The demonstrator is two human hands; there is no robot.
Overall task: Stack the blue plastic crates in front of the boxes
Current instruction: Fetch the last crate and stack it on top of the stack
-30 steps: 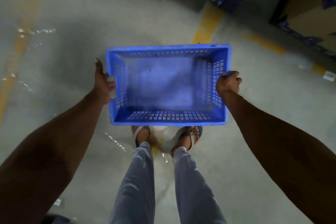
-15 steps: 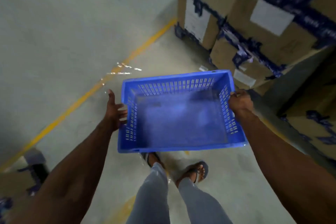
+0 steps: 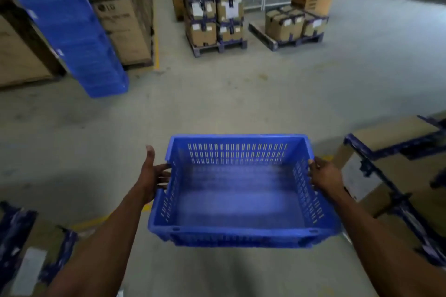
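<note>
Blue plastic crate (image 3: 237, 190) is held above the floor (image 3: 217, 103) — gripped at its short sides by the left hand (image 3: 154, 176) and right hand (image 3: 325, 176). Stacked blue crates (image 3: 70, 31) are seen far left, against cardboard boxes (image 3: 120, 19).

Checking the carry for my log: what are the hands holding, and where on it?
A blue crate, held by its two short sides: left hand on the left side, right hand on the right rim.

Empty blue crate (image 3: 241, 190) held level; crate stack (image 3: 70, 31) far-left.
</note>
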